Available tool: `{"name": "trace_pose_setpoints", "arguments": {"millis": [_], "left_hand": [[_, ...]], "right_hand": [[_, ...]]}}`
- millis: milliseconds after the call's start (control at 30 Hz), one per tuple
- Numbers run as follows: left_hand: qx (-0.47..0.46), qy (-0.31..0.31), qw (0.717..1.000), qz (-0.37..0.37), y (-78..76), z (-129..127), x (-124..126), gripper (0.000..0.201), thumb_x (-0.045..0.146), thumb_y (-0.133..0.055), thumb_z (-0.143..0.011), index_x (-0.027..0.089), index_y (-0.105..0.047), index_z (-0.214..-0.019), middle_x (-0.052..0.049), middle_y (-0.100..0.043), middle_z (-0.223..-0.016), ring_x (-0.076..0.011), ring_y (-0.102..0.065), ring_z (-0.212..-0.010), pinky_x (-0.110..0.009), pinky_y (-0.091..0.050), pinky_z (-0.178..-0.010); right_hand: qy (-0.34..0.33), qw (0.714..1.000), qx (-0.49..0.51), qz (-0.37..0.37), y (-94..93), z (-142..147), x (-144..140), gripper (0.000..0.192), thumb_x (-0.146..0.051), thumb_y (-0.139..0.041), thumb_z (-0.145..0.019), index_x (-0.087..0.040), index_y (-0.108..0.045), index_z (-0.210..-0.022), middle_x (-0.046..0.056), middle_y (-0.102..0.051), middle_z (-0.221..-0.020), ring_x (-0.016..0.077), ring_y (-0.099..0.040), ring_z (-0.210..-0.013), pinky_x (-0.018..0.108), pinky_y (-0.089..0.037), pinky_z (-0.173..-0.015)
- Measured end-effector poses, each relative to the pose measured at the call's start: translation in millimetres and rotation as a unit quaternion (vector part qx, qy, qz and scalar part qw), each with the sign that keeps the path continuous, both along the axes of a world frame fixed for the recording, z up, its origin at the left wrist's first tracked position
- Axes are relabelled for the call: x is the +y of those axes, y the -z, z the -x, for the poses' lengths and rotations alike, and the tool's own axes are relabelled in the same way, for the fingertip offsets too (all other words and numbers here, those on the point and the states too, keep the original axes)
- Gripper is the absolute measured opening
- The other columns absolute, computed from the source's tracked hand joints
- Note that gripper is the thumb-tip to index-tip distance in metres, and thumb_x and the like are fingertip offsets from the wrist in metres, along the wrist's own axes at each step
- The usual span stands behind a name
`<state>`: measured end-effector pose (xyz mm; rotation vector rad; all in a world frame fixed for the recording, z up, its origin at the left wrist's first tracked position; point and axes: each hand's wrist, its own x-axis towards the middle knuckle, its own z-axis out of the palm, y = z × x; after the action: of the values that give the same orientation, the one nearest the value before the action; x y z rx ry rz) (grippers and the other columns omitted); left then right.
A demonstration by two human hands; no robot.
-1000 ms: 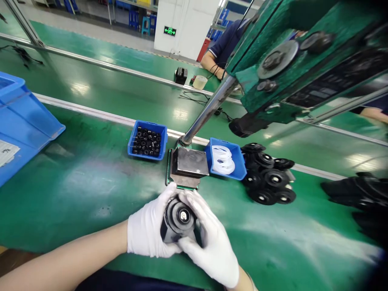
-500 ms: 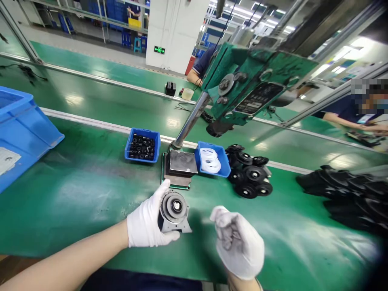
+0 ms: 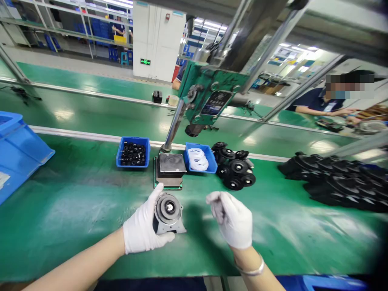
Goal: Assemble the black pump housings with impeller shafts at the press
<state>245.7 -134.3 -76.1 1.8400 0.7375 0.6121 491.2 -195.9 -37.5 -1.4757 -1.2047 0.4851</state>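
Observation:
My left hand (image 3: 145, 224), in a white glove, is closed around the left side of a round grey part with stepped rings and a flat bracket foot (image 3: 169, 210). Its thumb and fingers wrap the rim, and a light-coloured centre shows within a black ring. To the right, apart from that part, my right hand (image 3: 232, 218), also gloved, hovers over the green bench with curled fingers drawn together. Whatever lies in its fingertips, if anything, is hidden. Just beyond the grey part is the metal block (image 3: 172, 163) at the foot of a green press (image 3: 212, 95).
A blue bin of small black parts (image 3: 133, 165) and another with white rings (image 3: 200, 146) flank the press. Black wheels (image 3: 238, 166) are piled to the right, with dark curved parts (image 3: 336, 182) farther out. A large blue crate (image 3: 24, 153) stands left. Co-workers sit beyond.
My right hand has turned over from palm up, its knuckles now facing upward. The camera view has swung right, shifting the bench contents left. My left hand keeps its hold on the grey part.

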Motion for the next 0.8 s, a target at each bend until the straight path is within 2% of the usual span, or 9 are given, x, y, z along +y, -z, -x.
{"name": "trace_pose_setpoints", "arguments": {"millis": [67,133,200,267,400,467,567,700,800], "left_hand": [[-0.008,-0.001,1.000,-0.002,3.4,-0.1,-1.1,0.114,0.024,-0.071,-0.067,0.026,0.005,-0.151,-0.015,-0.040,-0.149,-0.0340,-0.040,-0.137,-0.058,-0.026,-0.116],[-0.014,0.002,1.000,-0.001,8.3,-0.2,-1.6,0.113,0.023,-0.070,-0.067,0.028,0.006,-0.151,-0.015,-0.039,-0.149,-0.0350,-0.039,-0.138,-0.060,-0.024,-0.116],[-0.016,0.006,1.000,-0.001,13.8,-0.4,-1.5,0.113,0.024,-0.069,-0.068,0.028,0.007,-0.151,-0.016,-0.037,-0.150,-0.0359,-0.037,-0.139,-0.062,-0.021,-0.116],[-0.014,0.012,1.000,0.001,18.4,-0.8,-1.1,0.113,0.025,-0.069,-0.068,0.027,0.008,-0.151,-0.016,-0.035,-0.151,-0.0365,-0.036,-0.140,-0.063,-0.020,-0.115],[-0.012,0.017,1.000,0.009,22.5,-1.6,-0.7,0.115,0.025,-0.069,-0.067,0.030,0.010,-0.150,-0.015,-0.035,-0.151,-0.0369,-0.035,-0.140,-0.063,-0.020,-0.115],[-0.010,0.018,1.000,0.008,22.2,-1.5,-1.1,0.115,0.024,-0.068,-0.066,0.032,0.010,-0.150,-0.014,-0.034,-0.153,-0.0368,-0.034,-0.140,-0.061,-0.021,-0.115],[-0.005,0.019,1.000,0.003,21.3,-1.2,-1.7,0.113,0.024,-0.068,-0.067,0.031,0.008,-0.151,-0.013,-0.033,-0.154,-0.0368,-0.033,-0.141,-0.058,-0.024,-0.116],[-0.007,0.026,0.999,0.017,21.8,-1.3,-0.6,0.112,0.033,-0.070,-0.071,0.027,0.007,-0.152,-0.018,-0.033,-0.153,-0.0372,-0.032,-0.142,-0.057,-0.022,-0.117],[-0.039,0.043,0.998,0.036,21.2,0.2,1.0,0.121,0.056,-0.074,-0.070,0.024,0.009,-0.151,-0.021,-0.030,-0.153,-0.0397,-0.030,-0.142,-0.061,-0.018,-0.116]], "right_hand": [[0.025,0.981,-0.192,0.034,-12.6,-20.6,28.0,0.025,-0.032,-0.044,-0.099,-0.020,-0.065,-0.099,0.000,-0.059,-0.061,0.0193,-0.059,-0.058,0.034,-0.051,-0.064],[0.030,0.904,-0.424,0.044,-25.6,-41.7,63.2,0.027,-0.027,-0.043,-0.097,-0.017,-0.067,-0.104,0.011,-0.069,-0.095,0.0254,-0.064,-0.092,0.039,-0.050,-0.085],[0.014,0.868,-0.493,0.061,-35.1,-60.7,96.5,0.026,-0.023,-0.047,-0.096,-0.015,-0.068,-0.109,0.015,-0.065,-0.117,0.0295,-0.057,-0.110,0.044,-0.044,-0.095],[-0.025,0.848,-0.523,0.084,-39.8,-73.9,122.2,0.023,-0.021,-0.055,-0.093,-0.018,-0.068,-0.111,0.014,-0.060,-0.127,0.0301,-0.054,-0.116,0.047,-0.042,-0.099],[-0.095,0.808,-0.565,0.134,-41.5,-83.1,148.5,0.016,-0.026,-0.064,-0.091,-0.016,-0.066,-0.103,0.009,-0.061,-0.123,0.0250,-0.056,-0.113,0.048,-0.045,-0.098],[-0.109,0.799,-0.572,0.149,-42.4,-85.4,153.5,0.018,-0.030,-0.062,-0.093,-0.015,-0.065,-0.101,0.008,-0.063,-0.116,0.0230,-0.059,-0.108,0.046,-0.048,-0.095],[-0.115,0.804,-0.561,0.160,-44.7,-92.3,156.7,0.018,-0.030,-0.061,-0.094,-0.014,-0.065,-0.100,0.007,-0.065,-0.110,0.0215,-0.061,-0.103,0.044,-0.050,-0.092],[-0.110,0.834,-0.519,0.151,-52.8,-101.1,152.8,0.015,-0.028,-0.063,-0.093,-0.014,-0.066,-0.092,0.005,-0.067,-0.101,0.0179,-0.064,-0.094,0.039,-0.053,-0.087],[-0.059,0.866,-0.483,0.116,-65.3,-94.3,137.8,0.033,-0.032,-0.044,-0.100,-0.009,-0.067,-0.092,0.007,-0.066,-0.098,0.0183,-0.064,-0.097,0.036,-0.050,-0.088]]}}
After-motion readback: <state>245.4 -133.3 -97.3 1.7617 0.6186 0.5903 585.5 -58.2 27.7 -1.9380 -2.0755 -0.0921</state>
